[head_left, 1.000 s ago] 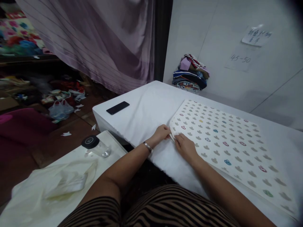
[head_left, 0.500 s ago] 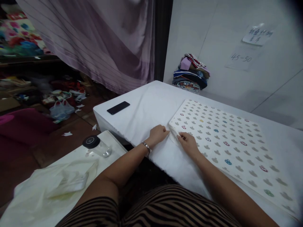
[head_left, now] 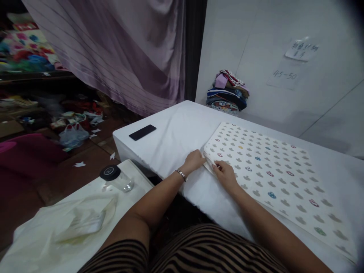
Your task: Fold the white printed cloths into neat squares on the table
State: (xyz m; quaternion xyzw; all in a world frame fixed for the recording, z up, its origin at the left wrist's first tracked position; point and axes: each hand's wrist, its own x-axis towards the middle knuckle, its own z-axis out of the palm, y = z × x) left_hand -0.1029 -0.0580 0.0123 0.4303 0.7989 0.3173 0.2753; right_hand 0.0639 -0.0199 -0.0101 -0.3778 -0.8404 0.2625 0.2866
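A cream cloth with rows of small grey and coloured prints (head_left: 273, 174) lies flat on a white-covered table (head_left: 176, 132). Both hands meet at the cloth's near left corner. My left hand (head_left: 195, 160), with a bracelet on its wrist, pinches the edge of that corner from the left. My right hand (head_left: 225, 173) rests on the cloth just beside the same corner, fingers curled onto the edge. The fingertips of both hands are closed on the fabric.
A black phone (head_left: 142, 132) lies near the table's left edge. A pile of folded clothes (head_left: 227, 93) sits at the far corner by the wall. A lower surface at left holds a jar with a black lid (head_left: 115, 177) and a plastic bag (head_left: 65, 223). The floor beyond is littered.
Both hands have stayed at the cloth's corner, working the edge slightly. The view has shifted a little.
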